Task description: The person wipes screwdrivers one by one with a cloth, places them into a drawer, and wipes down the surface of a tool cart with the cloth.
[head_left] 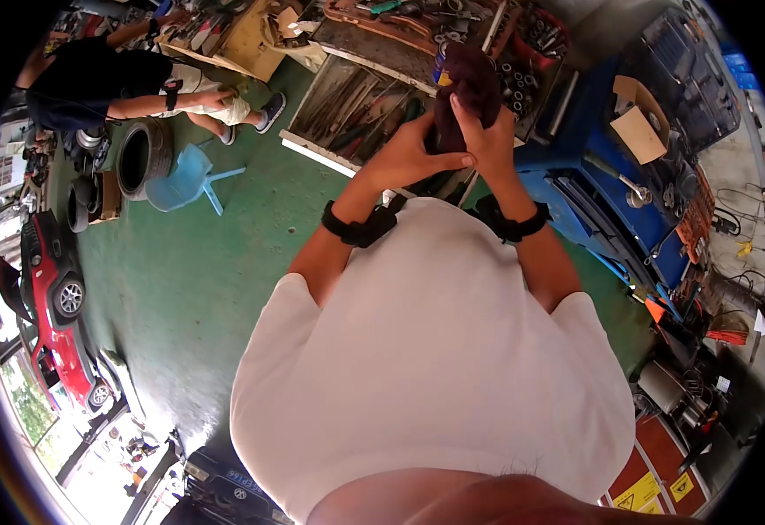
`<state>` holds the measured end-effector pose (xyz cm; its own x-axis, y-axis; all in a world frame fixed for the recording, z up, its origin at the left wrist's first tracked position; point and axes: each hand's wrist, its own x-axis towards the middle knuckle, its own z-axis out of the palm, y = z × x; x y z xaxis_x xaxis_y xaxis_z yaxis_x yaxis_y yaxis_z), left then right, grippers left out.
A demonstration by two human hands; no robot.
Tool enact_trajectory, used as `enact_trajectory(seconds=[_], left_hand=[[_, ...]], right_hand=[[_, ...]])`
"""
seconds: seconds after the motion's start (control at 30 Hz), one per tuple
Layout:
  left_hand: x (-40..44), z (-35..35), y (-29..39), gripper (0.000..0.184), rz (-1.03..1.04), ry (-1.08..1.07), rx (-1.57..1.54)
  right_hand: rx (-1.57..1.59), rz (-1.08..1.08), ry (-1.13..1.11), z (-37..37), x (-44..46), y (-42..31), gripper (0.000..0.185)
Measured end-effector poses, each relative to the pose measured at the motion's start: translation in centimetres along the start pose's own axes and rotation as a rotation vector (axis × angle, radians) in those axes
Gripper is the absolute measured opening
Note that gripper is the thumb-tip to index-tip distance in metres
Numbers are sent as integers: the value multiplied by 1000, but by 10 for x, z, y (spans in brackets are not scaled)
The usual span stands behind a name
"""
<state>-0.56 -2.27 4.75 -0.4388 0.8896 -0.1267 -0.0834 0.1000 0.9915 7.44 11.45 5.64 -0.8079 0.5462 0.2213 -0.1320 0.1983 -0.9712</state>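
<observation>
A dark maroon cloth (471, 77) is bunched up between my two hands, above an open drawer. My left hand (407, 156) grips its lower left side, thumb stretched across toward the other hand and fingertips hidden behind the cloth. On the right, my right hand (491, 144) wraps round the cloth with its thumb pointing up along the front. Whether something is inside the cloth cannot be seen. Just behind it shows part of a blue and yellow can (441, 66). Below, the drawer (347, 109) holds files, screwdrivers and other long tools.
A cluttered workbench (373, 39) stands ahead, with sockets (515, 86) at its right. To the right is a blue tool cabinet (605, 188) bearing a cardboard box (640, 131). At left are another person (102, 87), a blue stool (181, 182), tyres (143, 157) and a red car (54, 306).
</observation>
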Motion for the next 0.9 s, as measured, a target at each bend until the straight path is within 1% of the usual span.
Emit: enact_trajectory(seconds=[0.03,0.07,0.1,0.13,0.17,0.23,0.27,0.3,0.33,0.37,0.43,0.5,0.57,0.6,0.67,0.7,0.73,0.77,0.8,0.83,0.87,0.9], left_hand=[[0,1,0,79,26,13,20],[-1,1,0,79,25,10,18],[-2,1,3,76,67,68,11],[-3,1,4,74,109,127,5],[-3,-2,3,74,107,124,6],[-2,-6,-1,68,238,167,176],[-2,-6,-4,68,233,164,177],[-1,-6,-8,63,279,212,234],[-1,-6,-11,59,325,258,290],[-2,-6,-13,59,323,256,291],[-2,-5,-13,49,377,287,333],[-5,0,-12,47,360,302,331],[-10,1,-15,44,283,297,317],[-11,1,-16,44,289,297,325],[-10,5,-17,42,205,310,45],[-10,7,-16,45,169,317,-9],[-11,10,-13,45,176,316,-5],[-11,13,-9,49,194,319,88],[-8,13,-4,53,214,321,184],[-5,10,-5,61,120,237,113],[-4,9,-8,61,118,236,119],[-3,8,-13,63,126,234,47]], right_hand=[[20,9,-4,-1,-1,3,29],[39,18,-9,-2,-2,7,31],[38,20,-7,-2,-3,13,31],[126,20,-62,-1,-4,19,32],[215,21,-115,-1,-4,24,34],[223,45,-137,-4,-4,25,35],[229,68,-165,-5,-4,24,36],[231,69,-163,-6,-3,21,36],[205,129,-158,-7,-2,16,34],[178,188,-153,-8,-3,13,33],[182,212,-135,-10,-7,17,33],[188,225,-123,-13,-7,18,34],[106,277,-151,-15,-9,14,34],[110,267,-149,-13,-9,10,34],[104,199,-145,-11,-9,3,34],[105,191,-143,-9,-9,3,34],[84,135,-83,-7,-10,6,32],[65,73,-19,-6,-7,6,31],[69,57,-11,-6,-4,0,31],[-52,18,-6,-7,-5,-10,29],[-172,-13,-4,-9,-7,-14,28],[-316,-194,68,-11,-4,4,26]])
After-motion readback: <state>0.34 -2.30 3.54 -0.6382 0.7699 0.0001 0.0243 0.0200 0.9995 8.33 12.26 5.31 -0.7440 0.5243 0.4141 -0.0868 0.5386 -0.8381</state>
